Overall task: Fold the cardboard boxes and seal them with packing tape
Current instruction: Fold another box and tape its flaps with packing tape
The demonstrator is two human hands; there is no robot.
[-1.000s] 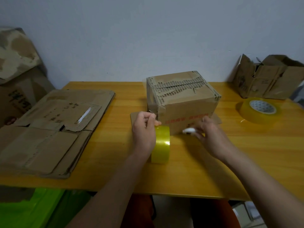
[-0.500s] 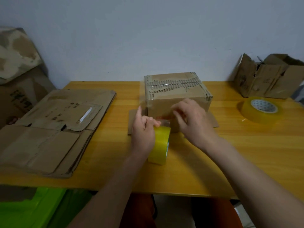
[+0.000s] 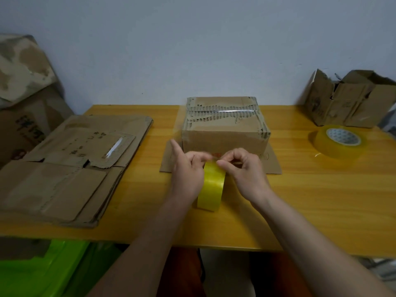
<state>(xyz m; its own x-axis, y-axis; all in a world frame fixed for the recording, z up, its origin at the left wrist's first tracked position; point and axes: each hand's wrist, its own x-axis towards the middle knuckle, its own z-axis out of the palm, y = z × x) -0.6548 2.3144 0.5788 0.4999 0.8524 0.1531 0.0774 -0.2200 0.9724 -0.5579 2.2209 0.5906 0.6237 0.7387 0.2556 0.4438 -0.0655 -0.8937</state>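
Holding tape roll point(image 3: 211, 185) w/ both hands; box point(image 3: 225, 133) print unreadable.

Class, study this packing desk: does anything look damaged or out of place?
Yes. The folded box has its top skin torn away, leaving bare corrugation around the taped seam. The box at the back right has ragged, ripped flaps.

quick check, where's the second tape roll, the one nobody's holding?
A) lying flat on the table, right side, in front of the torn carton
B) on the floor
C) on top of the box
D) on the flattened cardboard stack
A: the spare tape roll lies flat on the table at the right, just in front of the torn carton; both hands are on the other roll.
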